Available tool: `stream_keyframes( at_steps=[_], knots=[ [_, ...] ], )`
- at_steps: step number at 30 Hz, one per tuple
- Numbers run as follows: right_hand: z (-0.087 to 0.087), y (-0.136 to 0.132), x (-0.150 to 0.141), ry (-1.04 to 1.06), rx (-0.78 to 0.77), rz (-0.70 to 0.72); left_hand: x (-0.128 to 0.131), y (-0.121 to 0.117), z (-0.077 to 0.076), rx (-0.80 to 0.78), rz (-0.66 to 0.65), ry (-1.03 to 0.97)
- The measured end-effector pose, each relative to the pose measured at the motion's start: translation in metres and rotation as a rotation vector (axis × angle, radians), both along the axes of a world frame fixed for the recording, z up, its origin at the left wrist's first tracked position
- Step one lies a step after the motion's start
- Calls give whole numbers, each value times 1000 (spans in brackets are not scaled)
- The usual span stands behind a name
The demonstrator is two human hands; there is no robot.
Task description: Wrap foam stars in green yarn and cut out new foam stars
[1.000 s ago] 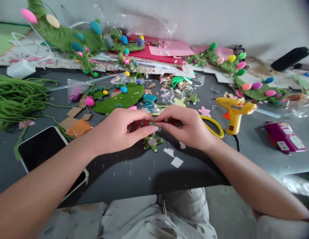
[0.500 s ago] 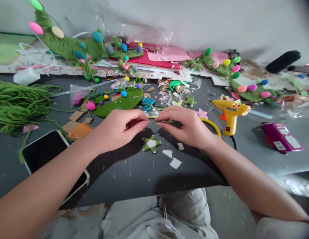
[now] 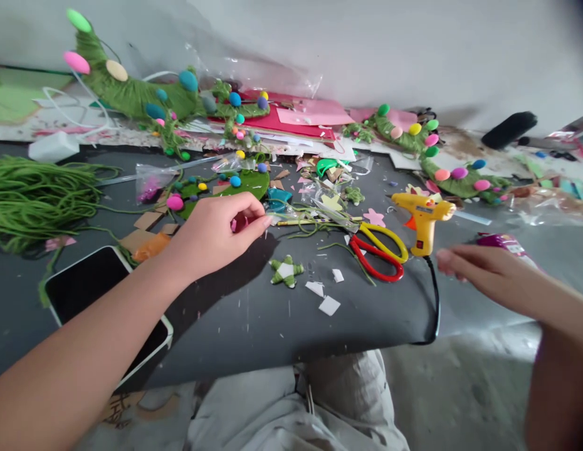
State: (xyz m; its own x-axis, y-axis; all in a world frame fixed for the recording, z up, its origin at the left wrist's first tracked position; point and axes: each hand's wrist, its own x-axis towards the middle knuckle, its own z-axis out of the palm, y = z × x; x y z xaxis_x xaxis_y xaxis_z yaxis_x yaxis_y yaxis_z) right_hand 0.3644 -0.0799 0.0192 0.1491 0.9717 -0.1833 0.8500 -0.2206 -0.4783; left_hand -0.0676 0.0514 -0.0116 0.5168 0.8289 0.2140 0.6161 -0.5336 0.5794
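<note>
My left hand (image 3: 225,235) hovers over the middle of the table, thumb and forefinger pinched together. Something small and pale shows at its fingertips, too small to name. Below and to the right of it lies a star (image 3: 285,271) wrapped in green yarn with a white centre. My right hand (image 3: 484,269) is in the air on the right, slightly blurred, fingers stretched out and nothing visible in them. It is nearest to a yellow glue gun (image 3: 423,219) and partly covers a purple packet (image 3: 505,243). Scissors (image 3: 378,250) with red and yellow handles lie between the hands.
A heap of green yarn (image 3: 42,200) and a phone (image 3: 91,285) are at the left. White paper scraps (image 3: 329,305) lie near the star. Yarn-wrapped crescents (image 3: 136,97) with coloured pompoms stand along the wall. The glue gun's black cord (image 3: 435,307) runs toward the front edge.
My right hand has left the middle and moved right, past the glue gun, uncovering the scissors. My left hand has shifted slightly left. The star stays where it was.
</note>
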Motion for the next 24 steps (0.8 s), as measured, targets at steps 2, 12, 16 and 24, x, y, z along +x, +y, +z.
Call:
stream_keyframes(
  at_steps=[2,12,16,24],
  knots=[
    [-12,11,1,-91,39,-195,0,1,0,12,-7,14],
    [-21,44,-27,222,256,-319,-5,4,-1,31,-63,99],
    [-6,39,-45,609,52,-24,-4,4,-2,25,-104,139],
    [-15,74,-110,635,-337,531,-12,0,5,-219,-332,286]
  ],
)
